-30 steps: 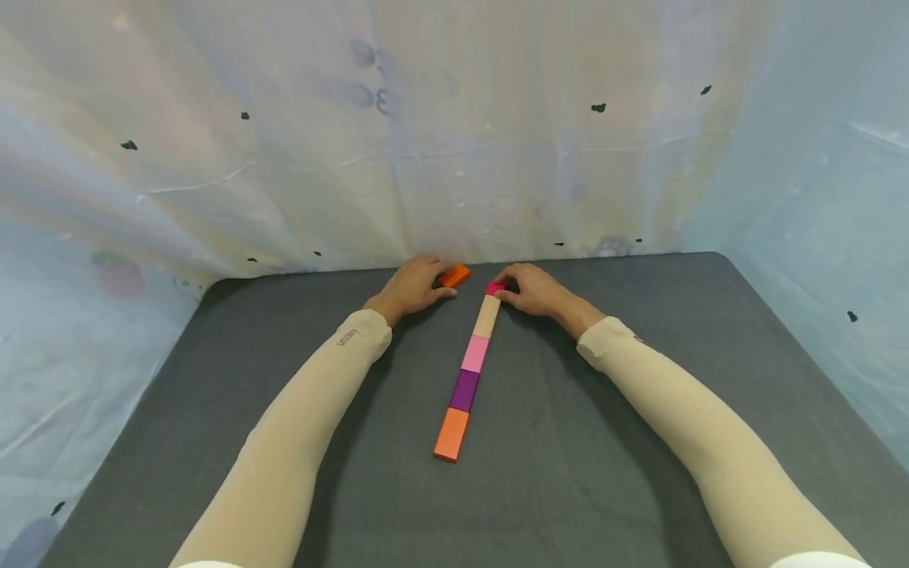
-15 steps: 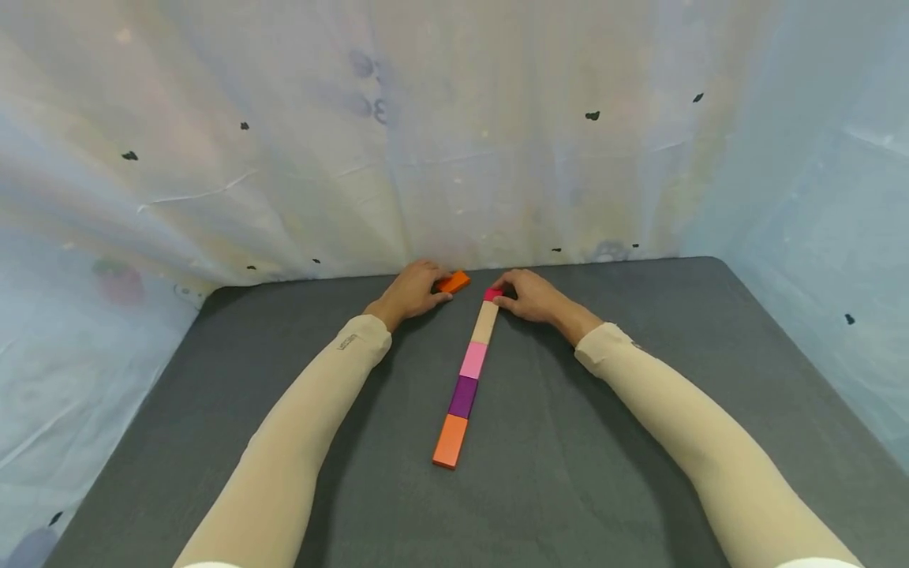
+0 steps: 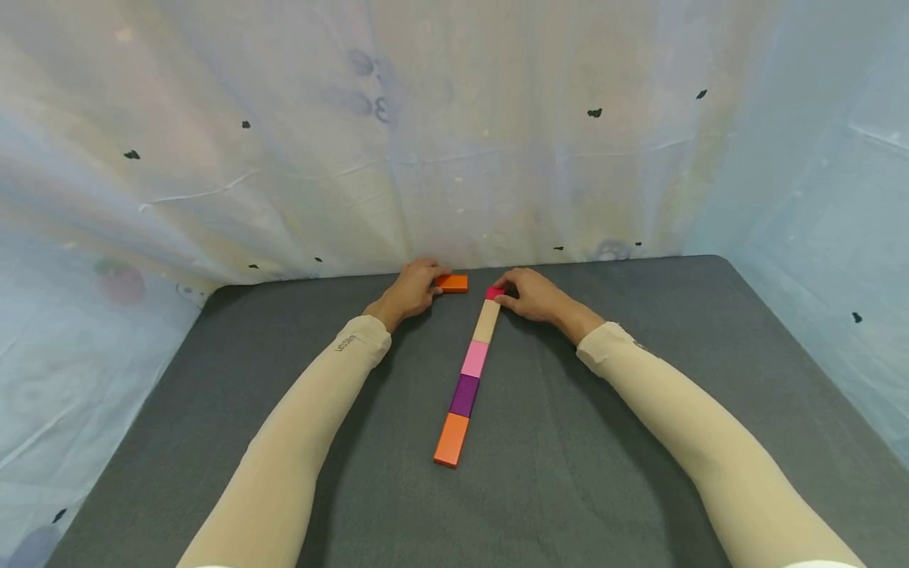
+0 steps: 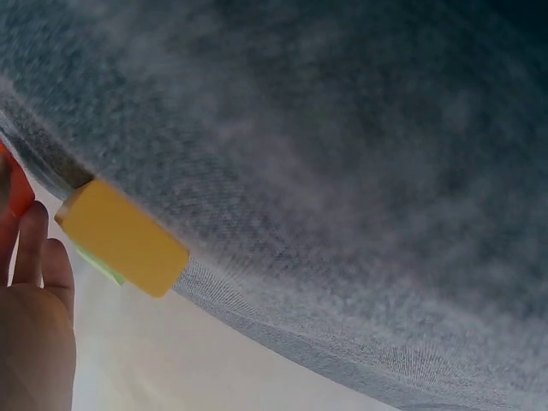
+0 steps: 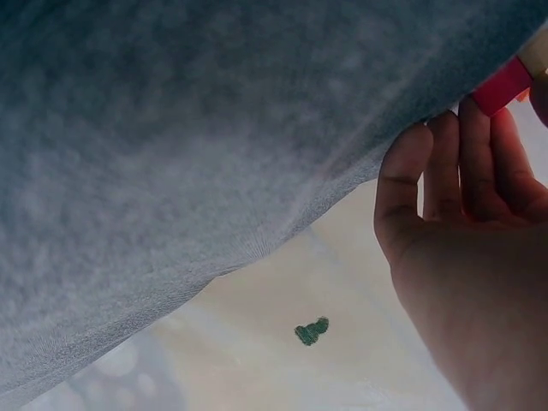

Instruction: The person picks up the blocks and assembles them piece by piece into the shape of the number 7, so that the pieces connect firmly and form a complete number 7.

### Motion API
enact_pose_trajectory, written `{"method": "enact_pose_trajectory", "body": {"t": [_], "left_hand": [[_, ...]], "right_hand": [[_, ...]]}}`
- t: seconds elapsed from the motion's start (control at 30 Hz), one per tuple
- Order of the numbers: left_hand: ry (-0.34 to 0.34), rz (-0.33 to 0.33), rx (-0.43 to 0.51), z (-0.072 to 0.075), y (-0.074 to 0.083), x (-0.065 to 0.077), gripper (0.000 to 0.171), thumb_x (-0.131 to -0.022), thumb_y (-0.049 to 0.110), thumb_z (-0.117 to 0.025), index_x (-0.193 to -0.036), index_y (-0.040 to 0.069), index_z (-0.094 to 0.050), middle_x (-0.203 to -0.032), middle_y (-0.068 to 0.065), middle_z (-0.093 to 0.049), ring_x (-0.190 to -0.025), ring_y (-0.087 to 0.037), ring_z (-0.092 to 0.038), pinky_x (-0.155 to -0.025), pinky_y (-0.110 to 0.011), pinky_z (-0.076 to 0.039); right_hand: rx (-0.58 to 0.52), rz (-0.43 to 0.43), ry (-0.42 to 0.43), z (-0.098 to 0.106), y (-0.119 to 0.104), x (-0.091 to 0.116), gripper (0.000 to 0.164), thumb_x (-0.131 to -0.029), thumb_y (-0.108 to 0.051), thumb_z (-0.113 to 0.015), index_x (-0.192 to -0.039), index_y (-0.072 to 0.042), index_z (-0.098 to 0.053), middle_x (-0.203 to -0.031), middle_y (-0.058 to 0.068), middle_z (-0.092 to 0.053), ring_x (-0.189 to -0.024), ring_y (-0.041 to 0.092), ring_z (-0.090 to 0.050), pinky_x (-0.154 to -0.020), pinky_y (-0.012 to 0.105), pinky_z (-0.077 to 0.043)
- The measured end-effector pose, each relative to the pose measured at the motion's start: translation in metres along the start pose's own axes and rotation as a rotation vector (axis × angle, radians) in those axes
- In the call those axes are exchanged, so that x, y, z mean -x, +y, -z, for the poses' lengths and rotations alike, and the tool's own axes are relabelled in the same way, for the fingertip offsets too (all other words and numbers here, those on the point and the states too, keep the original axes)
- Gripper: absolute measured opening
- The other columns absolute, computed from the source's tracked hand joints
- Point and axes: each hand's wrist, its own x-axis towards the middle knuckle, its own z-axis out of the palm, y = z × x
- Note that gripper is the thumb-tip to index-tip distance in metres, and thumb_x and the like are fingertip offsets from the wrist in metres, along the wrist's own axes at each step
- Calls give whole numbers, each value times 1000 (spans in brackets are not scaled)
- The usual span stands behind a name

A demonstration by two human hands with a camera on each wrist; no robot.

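A straight row of flat blocks runs away from me on the dark grey table: orange [image 3: 451, 440] nearest, then purple [image 3: 465, 395], pink [image 3: 474, 359], cream [image 3: 487, 321] and a red block [image 3: 495, 293] at the far end. My right hand [image 3: 536, 298] pinches the red block by its sides, in line with the cream one. Left of the row's far end, my left hand [image 3: 410, 292] holds a second orange block [image 3: 454, 283] between thumb and fingers. Its left end is hidden by the hand. In the left wrist view a yellow block [image 4: 124, 240] lies beyond the fingers.
A green piece [image 4: 103, 267] shows partly behind the yellow block. The table [image 3: 582, 418] ends at a pale patterned sheet [image 3: 469, 158] just past both hands. Another sheet hangs at the right side [image 3: 838, 237].
My left hand has turned the second orange block from slanted to about parallel with the table's far edge. My right hand stays on the red block; the row has not changed.
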Motion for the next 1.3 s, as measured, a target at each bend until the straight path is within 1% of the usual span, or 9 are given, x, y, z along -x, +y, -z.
{"method": "enact_pose_trajectory", "body": {"t": [0.17,0.27,0.4,0.57,0.7,0.77,0.97,1.13,1.3], "left_hand": [[44,-40,1,0,-2,-2,36,-96,2,-60,-132,-1,-62,-121,-19,-60,-115,-34,-55,-106,-48,-42],[64,-40,18,1,-1,-1,34,-96,0,-59,-130,-2,-62,-121,-19,-60,-115,-34,-54,-107,-47,-41],[88,-64,45,3,2,0,32,-95,-2,-59,-127,-2,-63,-120,-20,-61,-115,-36,-53,-108,-46,-40],[88,-90,60,3,7,-1,32,-95,-1,-58,-127,-1,-64,-120,-19,-62,-117,-35,-54,-111,-46,-39],[79,-94,75,3,13,-3,33,-96,0,-58,-128,0,-63,-121,-18,-62,-117,-35,-54,-111,-46,-39],[72,-83,88,3,16,-4,34,-96,0,-58,-129,1,-63,-122,-18,-61,-118,-35,-54,-111,-46,-39],[39,-10,106,2,31,-7,35,-95,-2,-58,-129,3,-64,-122,-16,-61,-118,-33,-54,-110,-44,-40],[10,13,81,-1,32,-10,35,-95,-3,-57,-129,4,-64,-124,-15,-61,-119,-33,-54,-110,-43,-41],[-17,31,87,-1,33,-11,35,-95,-2,-57,-129,5,-64,-126,-14,-60,-120,-32,-53,-111,-42,-40]], "right_hand": [[7,-1,1,1,-1,0,39,-101,-27,-60,-133,-5,-60,-130,15,-62,-121,30,-58,-107,47,-44],[16,0,-1,0,-1,0,39,-101,-28,-59,-133,-6,-60,-130,14,-62,-122,30,-57,-108,47,-43],[20,-3,0,0,-1,0,39,-101,-28,-59,-132,-6,-60,-131,14,-62,-123,30,-57,-109,47,-42],[25,3,2,0,-2,-1,39,-101,-28,-59,-132,-6,-60,-130,14,-62,-121,30,-57,-108,47,-43],[19,2,2,1,-2,-1,38,-101,-28,-60,-132,-5,-60,-129,14,-63,-120,29,-58,-108,46,-43],[18,-3,0,0,-2,-1,39,-101,-28,-59,-132,-6,-60,-129,13,-63,-120,29,-58,-108,46,-43],[20,-9,-2,-2,-1,-3,39,-101,-29,-59,-132,-5,-60,-129,13,-63,-119,29,-59,-108,46,-44],[22,-8,-6,-1,-3,-2,39,-101,-28,-59,-133,-5,-60,-129,13,-63,-120,29,-58,-108,46,-43],[26,-5,-6,-1,-4,-2,39,-101,-28,-59,-132,-5,-60,-129,13,-63,-118,29,-59,-108,46,-44]]}}
